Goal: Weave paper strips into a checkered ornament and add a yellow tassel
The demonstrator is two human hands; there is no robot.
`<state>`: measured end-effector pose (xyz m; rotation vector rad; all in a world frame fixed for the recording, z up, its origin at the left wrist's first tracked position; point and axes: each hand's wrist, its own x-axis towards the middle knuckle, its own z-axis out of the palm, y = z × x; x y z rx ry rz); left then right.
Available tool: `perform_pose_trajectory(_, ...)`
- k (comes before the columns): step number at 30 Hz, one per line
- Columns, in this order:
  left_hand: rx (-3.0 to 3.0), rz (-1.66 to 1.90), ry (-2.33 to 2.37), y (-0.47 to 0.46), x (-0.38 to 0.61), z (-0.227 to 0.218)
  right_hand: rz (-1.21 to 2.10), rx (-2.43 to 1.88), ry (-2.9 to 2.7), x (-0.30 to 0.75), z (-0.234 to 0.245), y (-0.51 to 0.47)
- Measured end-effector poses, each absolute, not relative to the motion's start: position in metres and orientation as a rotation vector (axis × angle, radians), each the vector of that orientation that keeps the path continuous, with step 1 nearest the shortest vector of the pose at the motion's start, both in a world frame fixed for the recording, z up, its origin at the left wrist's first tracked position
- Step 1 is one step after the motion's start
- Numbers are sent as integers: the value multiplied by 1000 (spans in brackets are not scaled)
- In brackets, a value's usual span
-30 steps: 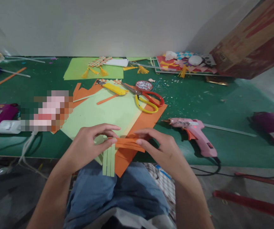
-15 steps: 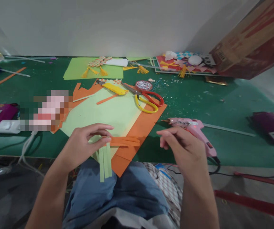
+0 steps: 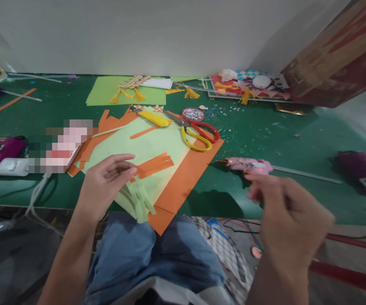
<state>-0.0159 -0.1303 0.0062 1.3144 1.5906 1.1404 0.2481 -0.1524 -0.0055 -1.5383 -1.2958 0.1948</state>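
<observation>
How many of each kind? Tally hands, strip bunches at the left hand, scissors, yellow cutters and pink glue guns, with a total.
Hands: 2
Strip bunches: 2
Scissors: 1
Yellow cutters: 1
Pink glue guns: 1
Total: 7

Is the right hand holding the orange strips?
No, the left hand holds the orange strips, while the right hand is near the pink glue gun.

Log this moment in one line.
Left hand: holds orange strips, green strips | Right hand: by glue gun, contact unclear | Cutter: on paper | Scissors: beside cutter
</observation>
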Motion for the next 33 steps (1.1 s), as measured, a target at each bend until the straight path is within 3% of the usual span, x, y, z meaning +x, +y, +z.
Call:
perform_pose_trajectory(8, 1332, 1087, 1500, -136, 2, 14, 310, -1189, -1808, 198, -5, -154)
perform_pose_trajectory(16, 1314, 1050, 1382, -145, 14, 18, 858, -1169, -1701, 177, -5, -154)
perform_pose_trajectory(21, 1313, 1028, 1360, -146, 15, 15, 996, -1178, -1555, 178, -7, -153)
perform_pose_trajectory(26, 1280, 1074, 1371, -146, 14, 9, 740, -1269, -1439, 185, -8, -156)
perform_pose_trajectory(33, 1271, 1081, 1360, -145, 19, 7, 137, -1133, -1841, 178, -3, -160)
